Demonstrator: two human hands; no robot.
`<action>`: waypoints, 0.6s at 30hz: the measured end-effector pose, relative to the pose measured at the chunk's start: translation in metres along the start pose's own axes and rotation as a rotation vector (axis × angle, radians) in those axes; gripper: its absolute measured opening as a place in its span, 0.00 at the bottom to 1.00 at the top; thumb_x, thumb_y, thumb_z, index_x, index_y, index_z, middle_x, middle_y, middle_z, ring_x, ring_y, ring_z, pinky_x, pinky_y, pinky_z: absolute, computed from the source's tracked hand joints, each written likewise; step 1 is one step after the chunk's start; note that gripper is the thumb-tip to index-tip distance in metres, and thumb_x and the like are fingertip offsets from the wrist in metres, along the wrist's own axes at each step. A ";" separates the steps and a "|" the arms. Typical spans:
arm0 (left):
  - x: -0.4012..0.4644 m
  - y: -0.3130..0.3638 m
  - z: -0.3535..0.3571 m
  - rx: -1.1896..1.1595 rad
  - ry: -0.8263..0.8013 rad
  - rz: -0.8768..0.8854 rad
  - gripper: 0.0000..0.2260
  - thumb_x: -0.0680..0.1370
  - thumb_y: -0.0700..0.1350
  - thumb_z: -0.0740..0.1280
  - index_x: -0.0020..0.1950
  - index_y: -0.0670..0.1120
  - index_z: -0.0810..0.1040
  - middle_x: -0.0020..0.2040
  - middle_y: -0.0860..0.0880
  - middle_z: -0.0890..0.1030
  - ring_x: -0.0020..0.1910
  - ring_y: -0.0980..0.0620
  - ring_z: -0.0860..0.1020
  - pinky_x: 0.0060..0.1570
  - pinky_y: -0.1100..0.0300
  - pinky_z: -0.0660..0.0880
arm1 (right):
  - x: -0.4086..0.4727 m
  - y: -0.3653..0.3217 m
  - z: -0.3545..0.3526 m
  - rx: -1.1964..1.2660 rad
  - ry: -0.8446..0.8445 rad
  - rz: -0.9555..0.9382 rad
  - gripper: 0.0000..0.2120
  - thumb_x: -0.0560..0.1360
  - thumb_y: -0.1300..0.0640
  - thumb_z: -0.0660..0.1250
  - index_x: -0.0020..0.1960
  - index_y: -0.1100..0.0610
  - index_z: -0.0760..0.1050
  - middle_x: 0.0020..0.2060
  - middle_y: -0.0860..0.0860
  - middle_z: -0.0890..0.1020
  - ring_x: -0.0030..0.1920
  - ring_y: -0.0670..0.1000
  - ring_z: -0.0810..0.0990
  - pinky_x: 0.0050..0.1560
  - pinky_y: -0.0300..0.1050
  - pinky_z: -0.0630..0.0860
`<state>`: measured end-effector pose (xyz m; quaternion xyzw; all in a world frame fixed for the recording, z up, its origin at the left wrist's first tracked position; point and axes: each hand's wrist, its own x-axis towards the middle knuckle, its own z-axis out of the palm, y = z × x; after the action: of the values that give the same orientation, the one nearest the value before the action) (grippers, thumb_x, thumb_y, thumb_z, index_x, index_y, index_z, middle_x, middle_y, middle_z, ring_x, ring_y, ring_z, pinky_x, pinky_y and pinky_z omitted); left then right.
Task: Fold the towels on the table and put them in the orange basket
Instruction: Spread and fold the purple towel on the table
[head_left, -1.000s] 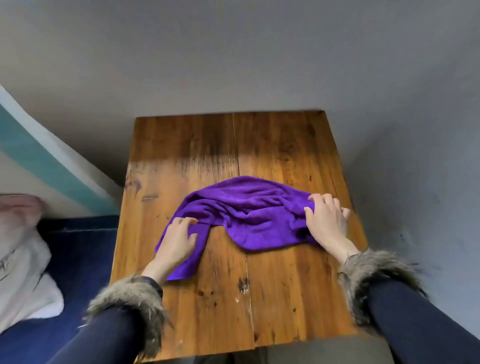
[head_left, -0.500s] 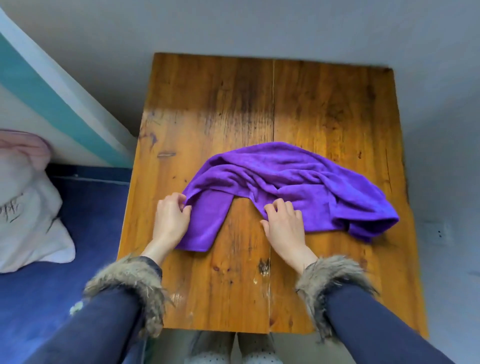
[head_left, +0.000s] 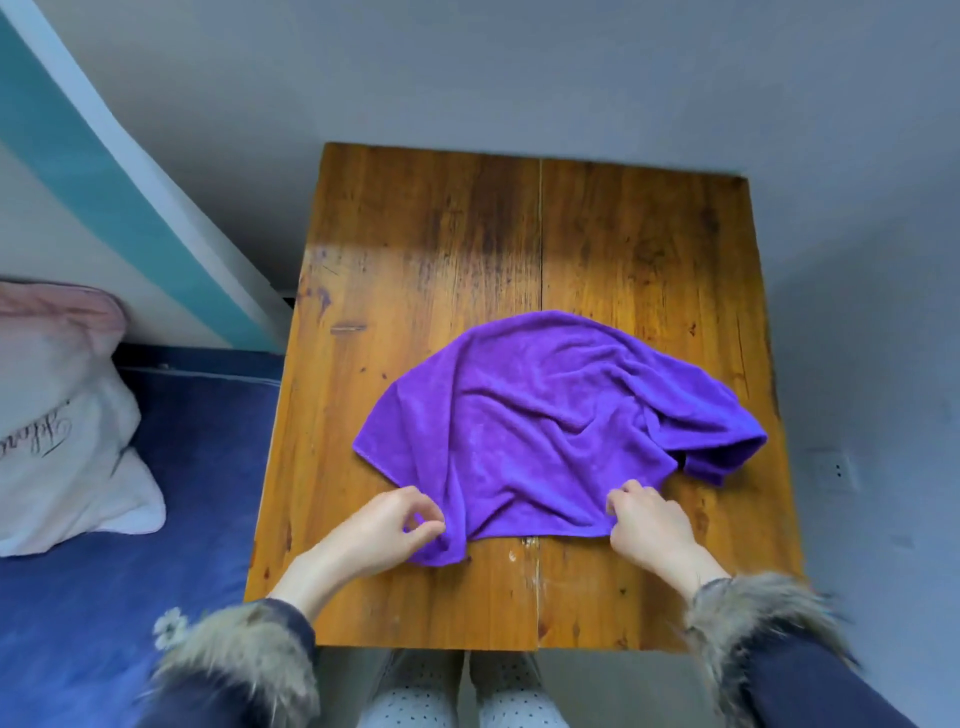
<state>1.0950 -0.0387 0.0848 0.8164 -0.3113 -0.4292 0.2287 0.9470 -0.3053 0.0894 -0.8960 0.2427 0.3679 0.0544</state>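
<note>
A purple towel (head_left: 545, 431) lies spread and wrinkled on the wooden table (head_left: 431, 239), with its far right part bunched up near the table's right edge. My left hand (head_left: 384, 530) pinches the towel's near left corner between thumb and fingers. My right hand (head_left: 649, 525) grips the towel's near edge further right. Both hands are near the table's front. No orange basket is in view.
A bed with a blue sheet (head_left: 104, 597) and a white pillow (head_left: 57, 431) stands left of the table. Grey walls close in behind and to the right, with a wall socket (head_left: 834, 470) low on the right. My legs (head_left: 462, 696) show under the table's front edge.
The towel has been opened out from a narrow arc into a wider sheet. Both hands have drawn back toward the front edge and now hold the near edge.
</note>
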 end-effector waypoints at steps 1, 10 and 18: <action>0.005 -0.006 -0.003 0.026 0.122 0.020 0.04 0.77 0.45 0.66 0.50 0.48 0.79 0.48 0.50 0.78 0.47 0.52 0.76 0.53 0.58 0.71 | 0.000 -0.003 -0.004 0.020 0.041 0.018 0.14 0.73 0.60 0.58 0.58 0.55 0.72 0.57 0.53 0.74 0.61 0.55 0.72 0.55 0.49 0.70; 0.027 -0.041 0.006 0.507 0.229 -0.099 0.28 0.77 0.56 0.53 0.69 0.38 0.68 0.71 0.43 0.68 0.69 0.44 0.68 0.64 0.38 0.64 | 0.036 -0.099 -0.015 0.177 0.434 -0.261 0.29 0.65 0.53 0.75 0.64 0.58 0.73 0.65 0.61 0.72 0.64 0.61 0.73 0.54 0.59 0.76; 0.037 -0.087 -0.056 0.730 0.213 -0.208 0.36 0.77 0.64 0.53 0.76 0.43 0.48 0.77 0.48 0.47 0.76 0.49 0.48 0.70 0.38 0.40 | 0.039 -0.113 0.002 0.111 0.114 -0.190 0.41 0.74 0.43 0.64 0.76 0.47 0.41 0.76 0.51 0.37 0.76 0.55 0.38 0.71 0.64 0.53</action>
<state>1.1857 0.0022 0.0379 0.9111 -0.3337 -0.2242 -0.0904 1.0231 -0.2207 0.0519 -0.9300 0.1796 0.2955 0.1249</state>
